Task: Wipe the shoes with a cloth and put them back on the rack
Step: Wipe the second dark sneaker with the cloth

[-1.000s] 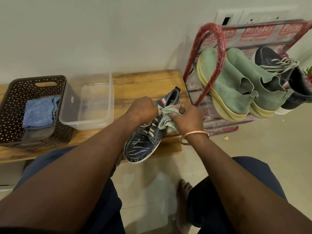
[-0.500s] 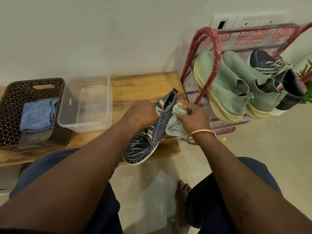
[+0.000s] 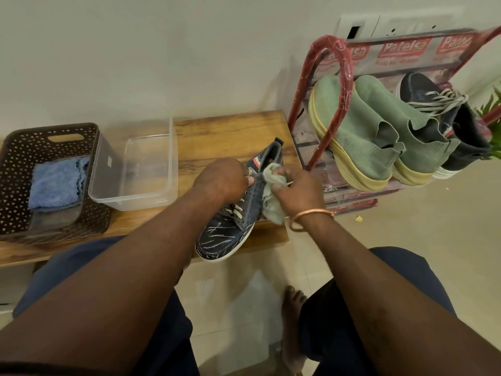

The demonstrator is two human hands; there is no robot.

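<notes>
The left hand (image 3: pixel 221 180) grips the dark shoe (image 3: pixel 227 236) at its laces on the counter (image 3: pixel 230 131); the fingers of the right hand (image 3: pixel 298 189) clench a green cloth (image 3: pixel 272 208) against its side.

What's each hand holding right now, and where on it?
The left hand grips the dark sneaker at its laced upper, near the collar; the right hand holds the bunched green cloth by its top, pressed against the sneaker's side.

Cloth (image 3: pixel 272 192) from laces (image 3: pixel 235 212) to side of shoe (image 3: pixel 217 240)
</notes>
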